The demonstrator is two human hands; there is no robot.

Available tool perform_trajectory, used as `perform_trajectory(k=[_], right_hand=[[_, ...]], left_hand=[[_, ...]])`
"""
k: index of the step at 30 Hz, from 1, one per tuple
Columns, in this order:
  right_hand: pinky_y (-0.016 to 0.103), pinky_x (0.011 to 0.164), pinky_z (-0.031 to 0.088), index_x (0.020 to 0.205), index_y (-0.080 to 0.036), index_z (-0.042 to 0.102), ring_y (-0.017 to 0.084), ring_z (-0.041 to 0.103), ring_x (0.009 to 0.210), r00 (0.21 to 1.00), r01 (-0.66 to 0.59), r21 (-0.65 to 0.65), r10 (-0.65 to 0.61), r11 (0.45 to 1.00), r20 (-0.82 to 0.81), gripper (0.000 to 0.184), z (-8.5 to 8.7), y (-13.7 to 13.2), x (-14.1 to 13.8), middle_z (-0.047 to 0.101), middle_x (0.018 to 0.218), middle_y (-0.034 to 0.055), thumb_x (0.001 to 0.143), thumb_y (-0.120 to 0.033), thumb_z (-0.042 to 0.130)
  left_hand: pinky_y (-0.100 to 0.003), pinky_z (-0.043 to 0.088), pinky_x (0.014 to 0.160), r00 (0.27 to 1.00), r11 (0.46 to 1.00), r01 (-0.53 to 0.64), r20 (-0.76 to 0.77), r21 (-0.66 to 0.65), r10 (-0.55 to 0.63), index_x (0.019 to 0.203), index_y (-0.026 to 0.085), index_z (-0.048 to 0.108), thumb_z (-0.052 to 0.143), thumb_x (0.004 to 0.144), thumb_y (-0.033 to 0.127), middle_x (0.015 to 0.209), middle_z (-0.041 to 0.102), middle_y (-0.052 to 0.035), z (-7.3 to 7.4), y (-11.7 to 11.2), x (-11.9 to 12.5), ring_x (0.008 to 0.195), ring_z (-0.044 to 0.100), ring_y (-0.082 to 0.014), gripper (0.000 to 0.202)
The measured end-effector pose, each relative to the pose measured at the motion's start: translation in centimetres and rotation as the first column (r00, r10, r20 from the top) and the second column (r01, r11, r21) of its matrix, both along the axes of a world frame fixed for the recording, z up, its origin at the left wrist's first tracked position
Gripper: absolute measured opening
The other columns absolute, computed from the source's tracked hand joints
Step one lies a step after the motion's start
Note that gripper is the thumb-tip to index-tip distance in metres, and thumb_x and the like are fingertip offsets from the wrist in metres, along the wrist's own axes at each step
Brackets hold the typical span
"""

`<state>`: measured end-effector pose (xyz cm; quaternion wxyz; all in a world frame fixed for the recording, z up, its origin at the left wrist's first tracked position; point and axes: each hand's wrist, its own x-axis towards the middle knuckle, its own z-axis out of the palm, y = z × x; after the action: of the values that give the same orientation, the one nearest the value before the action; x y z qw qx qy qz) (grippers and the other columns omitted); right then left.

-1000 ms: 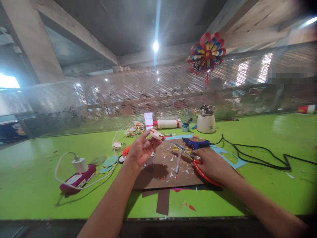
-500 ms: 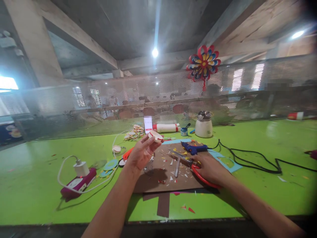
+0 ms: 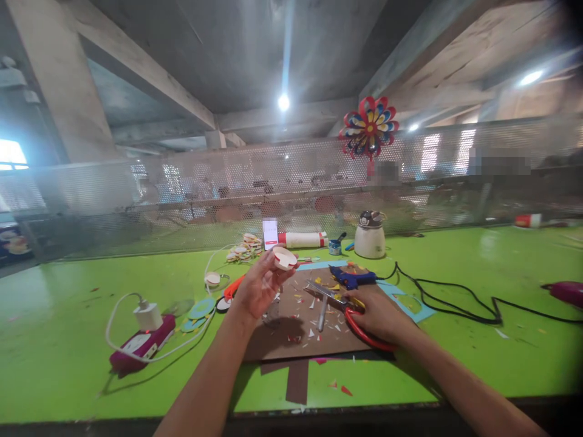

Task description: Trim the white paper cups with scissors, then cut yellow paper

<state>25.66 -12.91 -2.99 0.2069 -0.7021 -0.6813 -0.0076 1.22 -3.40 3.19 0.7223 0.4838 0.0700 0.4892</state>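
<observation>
Passable only through a narrow gap between left hand [image 3: 260, 286] and red-handled scissors [image 3: 336, 298], above the scrap-strewn brown board [image 3: 282, 345]. Blocked ahead by phone [image 3: 270, 232], white tube [image 3: 300, 240], blue jar [image 3: 334, 247] and white-bodied bottle [image 3: 370, 243], with perforated screen [image 3: 218, 188] behind. Hemmed in beyond right hand [image 3: 376, 311] by blue glue gun [image 3: 357, 280] and, farther right, its looping black cable [image 3: 497, 311]. Obstructed at left by purple power strip [image 3: 164, 332] and white charging cable [image 3: 107, 328]; open over green tabletop [image 3: 50, 346] left of both.

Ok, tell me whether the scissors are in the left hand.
No, the right hand holds the scissors, while the left hand holds a pale round piece.
</observation>
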Motion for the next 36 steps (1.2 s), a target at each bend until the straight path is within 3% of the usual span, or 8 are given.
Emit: perform_trajectory(k=[5, 12, 17, 25, 27, 30, 33, 36], right_hand=[[0.032, 0.072, 0.043, 0.122, -0.020, 0.061, 0.026, 0.063, 0.090, 1.000, 0.004, -0.018, -0.004, 1.000, 0.008, 0.042, -0.2, 0.1, -0.1, 0.070, 0.102, 0.0115, 0.082, -0.029, 0.051], [0.033, 0.075, 0.043, 0.124, -0.026, 0.060, 0.026, 0.062, 0.089, 0.999, -0.050, -0.003, 0.050, 0.999, 0.010, 0.043, 0.0, -0.2, -0.1, 0.068, 0.099, 0.0113, 0.082, -0.029, 0.051], [0.037, 0.082, 0.045, 0.123, -0.021, 0.060, 0.029, 0.063, 0.097, 0.996, -0.049, 0.015, 0.050, 0.999, -0.071, 0.045, 0.1, -0.2, -0.3, 0.068, 0.109, 0.0124, 0.079, -0.027, 0.053], [0.039, 0.095, 0.044, 0.123, -0.013, 0.060, 0.028, 0.060, 0.109, 0.946, -0.038, 0.081, 0.062, 0.996, -0.318, 0.048, 0.8, -0.4, -0.7, 0.064, 0.122, 0.0132, 0.079, -0.030, 0.054], [0.036, 0.089, 0.048, 0.123, -0.012, 0.060, 0.026, 0.063, 0.103, 0.913, -0.056, 0.072, 0.080, 0.996, -0.401, 0.049, 1.2, -0.6, -0.9, 0.067, 0.116, 0.0126, 0.079, -0.033, 0.055], [0.032, 0.068, 0.053, 0.124, -0.011, 0.058, 0.023, 0.067, 0.079, 0.854, -0.100, 0.040, 0.107, 0.994, -0.509, 0.054, 1.4, -0.7, -1.1, 0.073, 0.092, 0.0085, 0.079, -0.041, 0.056], [0.028, 0.051, 0.049, 0.125, -0.013, 0.057, 0.017, 0.061, 0.058, 0.804, -0.126, 0.020, 0.114, 0.992, -0.583, 0.057, 1.1, -0.6, -1.0, 0.071, 0.078, 0.0041, 0.080, -0.048, 0.054], [0.025, 0.045, 0.043, 0.124, -0.012, 0.057, 0.014, 0.053, 0.050, 0.770, -0.148, 0.005, 0.119, 0.989, -0.627, 0.061, 0.6, -0.5, -0.8, 0.064, 0.066, 0.0008, 0.080, -0.053, 0.054]], left_hand=[[-0.025, 0.057, 0.076, 0.999, 0.999, 0.026, 0.026, -0.018, -0.026, 0.109, 0.016, 0.060, 0.064, 0.078, 0.016, 0.103, 0.069, -0.0094, 0.3, -0.3, -0.2, 0.095, 0.068, -0.0228, 0.030], [-0.025, 0.057, 0.071, 0.998, 0.990, -0.032, 0.057, -0.134, 0.040, 0.110, 0.015, 0.060, 0.059, 0.085, 0.027, 0.103, 0.069, -0.0129, 0.5, 0.2, -0.2, 0.094, 0.068, -0.0224, 0.028], [-0.033, 0.055, 0.076, 0.990, 0.990, -0.138, 0.039, -0.020, 0.139, 0.111, 0.022, 0.062, 0.068, 0.076, 0.018, 0.107, 0.068, -0.0071, 0.3, 0.2, -0.1, 0.091, 0.067, -0.0205, 0.036], [-0.033, 0.048, 0.088, 0.991, 0.988, -0.130, 0.049, 0.082, 0.126, 0.107, 0.019, 0.067, 0.070, 0.073, 0.015, 0.109, 0.067, -0.0086, 0.5, -0.3, -0.4, 0.102, 0.062, -0.0217, 0.034], [-0.034, 0.047, 0.089, 0.992, 0.990, -0.120, 0.037, 0.073, 0.118, 0.109, 0.020, 0.066, 0.071, 0.072, 0.016, 0.110, 0.068, -0.0094, 0.5, -0.3, -0.5, 0.103, 0.062, -0.0228, 0.038], [-0.034, 0.048, 0.086, 0.996, 0.995, -0.089, 0.013, 0.055, 0.089, 0.112, 0.020, 0.065, 0.071, 0.071, 0.019, 0.116, 0.066, -0.0113, 0.5, -0.2, -0.8, 0.105, 0.061, -0.0242, 0.041], [-0.032, 0.049, 0.083, 0.998, 0.997, -0.060, 0.020, 0.047, 0.060, 0.113, 0.019, 0.065, 0.066, 0.075, 0.021, 0.118, 0.065, -0.0118, 0.4, 0.1, -0.9, 0.105, 0.060, -0.0231, 0.039], [-0.029, 0.047, 0.082, 0.998, 0.997, -0.060, 0.009, 0.048, 0.060, 0.114, 0.018, 0.065, 0.063, 0.078, 0.023, 0.115, 0.066, -0.0129, 0.2, 0.5, -1.0, 0.108, 0.059, -0.0226, 0.037]])
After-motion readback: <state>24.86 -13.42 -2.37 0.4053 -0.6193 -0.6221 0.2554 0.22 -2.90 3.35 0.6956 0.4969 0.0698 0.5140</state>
